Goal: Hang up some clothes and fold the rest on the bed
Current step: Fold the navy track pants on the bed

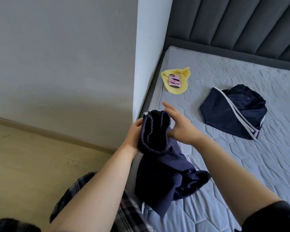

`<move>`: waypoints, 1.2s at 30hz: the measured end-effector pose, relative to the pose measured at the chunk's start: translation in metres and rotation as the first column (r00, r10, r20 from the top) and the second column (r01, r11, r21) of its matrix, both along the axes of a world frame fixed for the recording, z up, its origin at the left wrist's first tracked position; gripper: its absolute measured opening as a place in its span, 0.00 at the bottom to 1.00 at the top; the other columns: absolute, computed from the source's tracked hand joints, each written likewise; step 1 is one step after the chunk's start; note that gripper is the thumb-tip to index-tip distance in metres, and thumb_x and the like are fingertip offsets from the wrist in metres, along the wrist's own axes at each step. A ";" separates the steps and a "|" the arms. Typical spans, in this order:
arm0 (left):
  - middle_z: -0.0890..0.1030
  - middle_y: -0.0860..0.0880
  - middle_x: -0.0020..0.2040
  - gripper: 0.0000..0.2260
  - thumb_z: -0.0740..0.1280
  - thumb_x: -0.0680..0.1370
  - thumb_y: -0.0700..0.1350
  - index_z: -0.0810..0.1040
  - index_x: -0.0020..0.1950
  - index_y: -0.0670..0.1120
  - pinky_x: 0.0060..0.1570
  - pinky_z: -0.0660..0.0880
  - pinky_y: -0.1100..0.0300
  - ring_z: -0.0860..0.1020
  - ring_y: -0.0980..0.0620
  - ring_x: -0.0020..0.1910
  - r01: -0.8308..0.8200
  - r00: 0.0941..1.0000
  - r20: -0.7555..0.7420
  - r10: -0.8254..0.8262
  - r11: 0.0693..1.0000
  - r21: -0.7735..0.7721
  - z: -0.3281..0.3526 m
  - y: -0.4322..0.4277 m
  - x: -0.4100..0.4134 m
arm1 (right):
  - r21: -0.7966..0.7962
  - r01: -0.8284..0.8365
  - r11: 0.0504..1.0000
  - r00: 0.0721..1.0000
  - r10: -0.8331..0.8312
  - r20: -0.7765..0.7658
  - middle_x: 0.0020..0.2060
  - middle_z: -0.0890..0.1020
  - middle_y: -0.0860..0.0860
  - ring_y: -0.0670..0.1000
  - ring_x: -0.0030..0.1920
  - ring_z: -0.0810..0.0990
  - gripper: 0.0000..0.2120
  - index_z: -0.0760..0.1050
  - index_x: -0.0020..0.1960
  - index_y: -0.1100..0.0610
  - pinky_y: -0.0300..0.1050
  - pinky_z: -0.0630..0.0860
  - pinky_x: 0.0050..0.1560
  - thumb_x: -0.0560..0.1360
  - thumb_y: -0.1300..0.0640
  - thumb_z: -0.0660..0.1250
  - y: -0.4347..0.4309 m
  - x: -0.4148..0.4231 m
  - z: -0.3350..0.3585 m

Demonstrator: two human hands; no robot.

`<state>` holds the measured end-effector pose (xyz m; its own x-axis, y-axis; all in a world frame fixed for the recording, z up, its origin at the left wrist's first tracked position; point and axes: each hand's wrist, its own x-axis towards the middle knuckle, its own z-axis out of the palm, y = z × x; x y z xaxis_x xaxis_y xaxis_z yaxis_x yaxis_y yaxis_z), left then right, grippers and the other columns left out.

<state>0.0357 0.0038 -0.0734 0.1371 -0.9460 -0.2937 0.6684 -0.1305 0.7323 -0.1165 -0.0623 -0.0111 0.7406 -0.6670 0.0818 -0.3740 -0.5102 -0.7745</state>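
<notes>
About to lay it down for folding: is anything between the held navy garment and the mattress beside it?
Nothing visible does. The mattress lies just right of the navy garment; the yellow cloth with a phone lies farther off by the wall, the folded striped shorts further right.

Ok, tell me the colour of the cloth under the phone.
Pale yellow: the cloth shows best in the head view.

Soft, even daylight; faint shadows, slight motion blur, wide-angle edge distortion.
</notes>
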 end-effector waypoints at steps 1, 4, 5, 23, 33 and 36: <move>0.82 0.46 0.42 0.07 0.64 0.77 0.45 0.76 0.50 0.43 0.48 0.76 0.60 0.81 0.51 0.41 0.009 1.000 0.000 -0.009 1.000 -0.012 0.015 0.002 0.008 | 0.005 0.019 1.000 0.999 -0.019 0.036 0.65 0.65 0.36 0.38 0.69 0.62 0.25 0.73 0.62 0.56 0.19 0.57 0.60 0.67 0.70 0.71 0.002 0.009 0.013; 0.84 0.50 0.37 0.14 0.54 0.81 0.51 0.75 0.49 0.46 0.40 0.78 0.60 0.82 0.54 0.36 -0.063 0.998 0.016 0.063 0.998 -0.009 0.074 0.001 0.032 | 0.085 0.083 0.993 0.971 -0.100 0.217 0.50 0.82 0.43 0.40 0.52 0.79 0.18 0.78 0.53 0.52 0.34 0.73 0.55 0.68 0.69 0.69 0.007 0.047 0.058; 0.84 0.46 0.43 0.18 0.53 0.80 0.54 0.76 0.52 0.44 0.49 0.78 0.57 0.82 0.50 0.43 -0.108 0.994 0.024 0.110 0.991 -0.080 0.100 0.004 0.038 | 0.084 0.095 0.992 0.957 -0.114 0.268 0.43 0.84 0.46 0.41 0.45 0.80 0.12 0.79 0.47 0.55 0.37 0.75 0.49 0.68 0.69 0.70 0.007 0.062 0.075; 0.82 0.54 0.42 0.13 0.61 0.71 0.37 0.77 0.51 0.48 0.42 0.72 0.63 0.78 0.56 0.44 -0.161 0.574 0.623 0.530 0.820 -0.549 0.454 0.160 0.251 | 0.327 0.080 0.942 0.590 -0.309 0.746 0.24 0.64 0.48 0.50 0.27 0.61 0.15 0.60 0.30 0.55 0.40 0.59 0.28 0.70 0.62 0.63 0.112 0.284 0.423; 0.83 0.44 0.55 0.12 0.68 0.77 0.45 0.78 0.56 0.40 0.54 0.78 0.57 0.82 0.51 0.51 -0.315 0.477 0.702 0.529 0.848 -0.426 0.476 0.241 0.317 | 0.421 -0.035 0.906 0.752 -0.254 0.608 0.35 0.76 0.54 0.53 0.34 0.75 0.02 0.72 0.43 0.61 0.45 0.75 0.38 0.72 0.64 0.65 0.107 0.314 0.462; 0.73 0.46 0.68 0.27 0.71 0.75 0.50 0.70 0.69 0.39 0.70 0.63 0.53 0.70 0.48 0.68 -0.540 0.314 0.664 0.678 0.703 -0.463 0.487 0.263 0.339 | 0.351 -0.262 0.899 0.897 0.093 0.433 0.43 0.84 0.55 0.53 0.41 0.83 0.07 0.77 0.50 0.63 0.44 0.80 0.45 0.73 0.67 0.65 0.088 0.303 0.459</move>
<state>0.3748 0.2667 0.4136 0.7835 -0.5093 0.3560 -0.2910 0.2055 0.9344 0.1867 0.0255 0.4475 0.8098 -0.5660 0.1543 0.0743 -0.1620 -0.9840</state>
